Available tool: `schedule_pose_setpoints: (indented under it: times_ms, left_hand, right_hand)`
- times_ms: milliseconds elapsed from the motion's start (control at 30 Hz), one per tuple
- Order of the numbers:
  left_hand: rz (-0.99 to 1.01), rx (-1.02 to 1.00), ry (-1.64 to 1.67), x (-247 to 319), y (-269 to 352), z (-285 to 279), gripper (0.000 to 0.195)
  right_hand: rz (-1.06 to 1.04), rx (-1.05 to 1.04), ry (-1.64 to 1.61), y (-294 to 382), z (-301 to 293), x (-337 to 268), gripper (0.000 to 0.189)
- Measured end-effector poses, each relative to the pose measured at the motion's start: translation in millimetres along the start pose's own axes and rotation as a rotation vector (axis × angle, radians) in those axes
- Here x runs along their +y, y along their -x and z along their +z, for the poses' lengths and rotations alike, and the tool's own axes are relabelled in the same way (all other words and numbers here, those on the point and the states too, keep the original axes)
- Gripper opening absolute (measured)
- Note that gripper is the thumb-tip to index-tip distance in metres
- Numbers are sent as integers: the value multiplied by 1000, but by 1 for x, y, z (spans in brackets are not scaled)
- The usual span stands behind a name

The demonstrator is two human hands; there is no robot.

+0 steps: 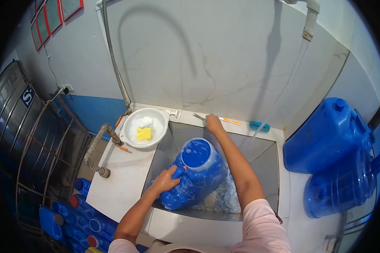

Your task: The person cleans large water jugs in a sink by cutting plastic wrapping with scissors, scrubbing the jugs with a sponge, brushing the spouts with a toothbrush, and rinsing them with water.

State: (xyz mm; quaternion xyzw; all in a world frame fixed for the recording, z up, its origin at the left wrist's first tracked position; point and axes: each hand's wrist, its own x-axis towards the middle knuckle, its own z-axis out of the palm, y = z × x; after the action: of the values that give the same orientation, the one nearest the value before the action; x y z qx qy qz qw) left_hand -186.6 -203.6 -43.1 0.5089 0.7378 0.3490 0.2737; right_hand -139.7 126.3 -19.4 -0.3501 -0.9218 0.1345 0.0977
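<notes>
A large round blue plastic water jug [198,180], streaked with suds, leans in the grey tiled sink [262,164] with its wide blue lid facing up. My left hand [167,181] grips the jug by a short blue spout with a pinkish tip. On the ledge behind the sink, my right hand [214,124] has its fingers at the handle end of metal scissors [199,117]. Whether they close on the scissors is hidden. An orange and white brush handle [231,121] lies just right of that hand, and a teal scrub brush [259,126] sits farther right.
A white basin [123,136] holds suds and a yellow sponge [144,133]. Wet netting [227,194] lies in the sink. Water runs from a wall pipe [309,25]. Large blue containers [323,139] stand right; several blue jugs [66,218] crowd the lower left. Pipes [99,139] rise beside the counter.
</notes>
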Motion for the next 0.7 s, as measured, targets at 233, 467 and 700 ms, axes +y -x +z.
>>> schedule_pose_setpoints:
  times_ms: [233,467,700]
  left_hand:
    - [174,-193,-414,12,8,29,38]
    - [84,-92,-470,20,6,40,36]
    - [84,-31,-489,44,-18,82,32]
  right_hand:
    - [-93,87,63,2,35,40,18]
    - [92,48,4,8,35,6,19]
    - [52,479,-206,23,30,50,19]
